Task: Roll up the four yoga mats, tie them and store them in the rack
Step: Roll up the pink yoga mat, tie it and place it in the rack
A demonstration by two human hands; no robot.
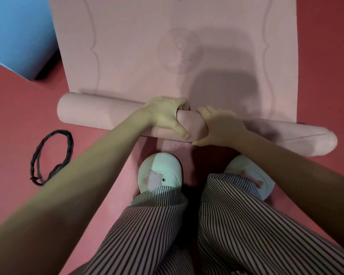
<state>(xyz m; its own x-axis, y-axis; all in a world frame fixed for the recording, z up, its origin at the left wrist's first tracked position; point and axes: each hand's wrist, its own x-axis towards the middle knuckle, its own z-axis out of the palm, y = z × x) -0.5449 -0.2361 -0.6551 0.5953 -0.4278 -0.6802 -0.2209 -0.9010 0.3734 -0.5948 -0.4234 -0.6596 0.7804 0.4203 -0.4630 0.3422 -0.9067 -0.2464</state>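
On the red floor (18,108) a pink mat (167,36) lies flat, running away from the person, with its near end wound into a roll (99,114). The roll lies across the mat, slightly askew: its left end sits farther off and its right end nearer, and both ends stick out past the mat's side edges. Both hands meet at the middle of the roll, almost touching. The left hand (165,116) grips it with fingers curled over the far side and thumb on the near side. The right hand (220,128) clasps it too, fingers spread over the top and thumb tucked under the near side. A blue mat (18,36) lies at the far left, just beside the pink mat's left edge. A black cord (69,145) lies in a loop on the floor near the roll's left end. Two white slippers (161,171) stand just behind the roll, below striped trousers (157,225).
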